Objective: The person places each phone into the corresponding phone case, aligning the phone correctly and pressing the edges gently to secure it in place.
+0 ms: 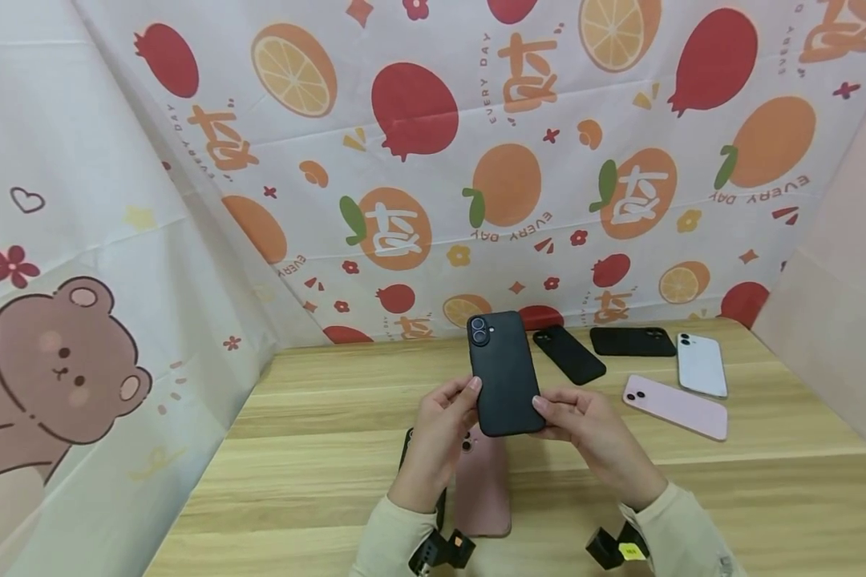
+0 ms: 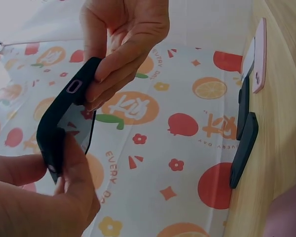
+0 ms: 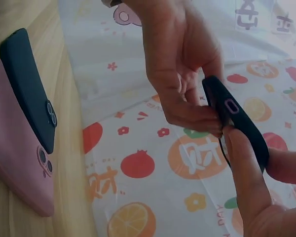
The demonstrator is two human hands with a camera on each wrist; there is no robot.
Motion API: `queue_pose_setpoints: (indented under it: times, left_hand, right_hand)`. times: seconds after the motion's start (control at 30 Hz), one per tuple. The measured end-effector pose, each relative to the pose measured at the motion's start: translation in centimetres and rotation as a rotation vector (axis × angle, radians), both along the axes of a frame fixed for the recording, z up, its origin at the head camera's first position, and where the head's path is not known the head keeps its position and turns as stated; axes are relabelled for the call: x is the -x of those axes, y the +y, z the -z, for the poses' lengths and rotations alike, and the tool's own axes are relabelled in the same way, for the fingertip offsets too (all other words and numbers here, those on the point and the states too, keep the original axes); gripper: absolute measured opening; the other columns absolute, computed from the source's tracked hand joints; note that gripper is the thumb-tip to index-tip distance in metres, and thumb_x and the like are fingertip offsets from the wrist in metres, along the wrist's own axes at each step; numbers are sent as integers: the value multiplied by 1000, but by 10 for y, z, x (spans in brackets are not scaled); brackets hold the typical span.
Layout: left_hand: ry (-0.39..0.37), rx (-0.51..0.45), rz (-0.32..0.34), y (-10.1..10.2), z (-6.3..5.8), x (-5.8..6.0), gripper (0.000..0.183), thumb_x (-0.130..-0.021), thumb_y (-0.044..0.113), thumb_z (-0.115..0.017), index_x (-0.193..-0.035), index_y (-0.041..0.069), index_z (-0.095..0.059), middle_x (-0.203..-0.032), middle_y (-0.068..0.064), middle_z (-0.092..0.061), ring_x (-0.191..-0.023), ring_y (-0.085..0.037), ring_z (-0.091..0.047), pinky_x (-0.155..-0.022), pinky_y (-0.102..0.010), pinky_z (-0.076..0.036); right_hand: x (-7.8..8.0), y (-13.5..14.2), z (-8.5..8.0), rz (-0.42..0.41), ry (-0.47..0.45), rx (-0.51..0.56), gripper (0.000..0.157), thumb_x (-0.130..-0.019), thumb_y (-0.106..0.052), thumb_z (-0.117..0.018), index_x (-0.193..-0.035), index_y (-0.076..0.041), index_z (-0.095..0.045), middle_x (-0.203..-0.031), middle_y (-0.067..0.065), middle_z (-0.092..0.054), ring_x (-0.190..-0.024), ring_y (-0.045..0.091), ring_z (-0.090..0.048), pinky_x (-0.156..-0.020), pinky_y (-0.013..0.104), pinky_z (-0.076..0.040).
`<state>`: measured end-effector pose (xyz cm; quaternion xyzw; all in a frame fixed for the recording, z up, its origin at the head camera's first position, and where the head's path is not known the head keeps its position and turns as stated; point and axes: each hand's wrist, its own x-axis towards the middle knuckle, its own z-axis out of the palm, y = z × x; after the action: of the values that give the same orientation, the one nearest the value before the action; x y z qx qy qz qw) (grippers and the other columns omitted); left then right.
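Both hands hold up a phone in a black case [image 1: 505,377], tilted above the table with its camera lenses at the upper left. My left hand [image 1: 440,437] pinches its left edge, thumb on the back. At the lower right corner, my right hand [image 1: 595,433] pinches it the same way. The left wrist view shows an oblong cutout with a pinkish rim in the edge of the black-cased phone [image 2: 52,113]. Below the hands lies a pink phone [image 1: 485,493]. Beside it a dark phone [image 3: 27,84] is mostly hidden by my left arm in the head view.
Toward the back right of the wooden table [image 1: 317,417] lie a black phone [image 1: 573,357], another black phone [image 1: 631,341], a white phone [image 1: 702,366] and a light pink phone [image 1: 674,407]. A fruit-printed cloth [image 1: 433,176] hangs behind, another cloth [image 1: 173,457] at the left.
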<state>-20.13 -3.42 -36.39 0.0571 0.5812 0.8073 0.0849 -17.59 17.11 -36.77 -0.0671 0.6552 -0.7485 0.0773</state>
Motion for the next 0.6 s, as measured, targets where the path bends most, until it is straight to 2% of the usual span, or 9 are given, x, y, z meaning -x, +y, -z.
queue_pose_setpoints:
  times: [0.13, 0.23, 0.3, 0.4, 0.6]
  left_hand:
    - [-11, 53, 104, 0, -1, 0, 41, -97, 16, -59, -128, -9, -51, -112, -13, -61, -96, -15, -63, -88, -29, -49]
    - [-18, 85, 191, 2, -1, -1, 41, -97, 13, -58, -129, -11, -49, -113, -16, -61, -96, -17, -65, -91, -32, -50]
    - [-27, 90, 224, 4, -1, -1, 40, -97, 11, -58, -129, -11, -48, -112, -17, -61, -94, -18, -65, -91, -33, -50]
    - [-24, 82, 224, 6, 0, -1, 40, -96, 8, -58, -130, -11, -47, -109, -17, -61, -90, -18, -65, -90, -32, -50]
    - [-27, 78, 156, 10, 2, -3, 36, -94, 4, -60, -124, -11, -50, -98, -12, -61, -82, -15, -66, -85, -30, -52]
  right_hand:
    - [1, 0, 0, 66, -22, 12, 39, -95, -16, -61, -121, 12, -56, -96, 4, -67, -85, 12, -66, -82, 29, -54]
    - [2, 1, 0, 111, -41, 25, 41, -95, -17, -61, -122, 12, -55, -96, 4, -68, -85, 11, -67, -83, 27, -53]
    - [3, 3, -1, 133, -51, 29, 41, -95, -18, -62, -123, 12, -55, -97, 4, -68, -85, 11, -67, -83, 26, -53]
    - [3, 3, -2, 150, -58, 38, 42, -95, -18, -62, -123, 12, -54, -98, 4, -68, -86, 11, -67, -83, 26, -53]
    - [3, 3, -3, 146, -63, 68, 43, -94, -16, -63, -125, 13, -53, -98, 4, -70, -86, 11, -68, -82, 26, -53]
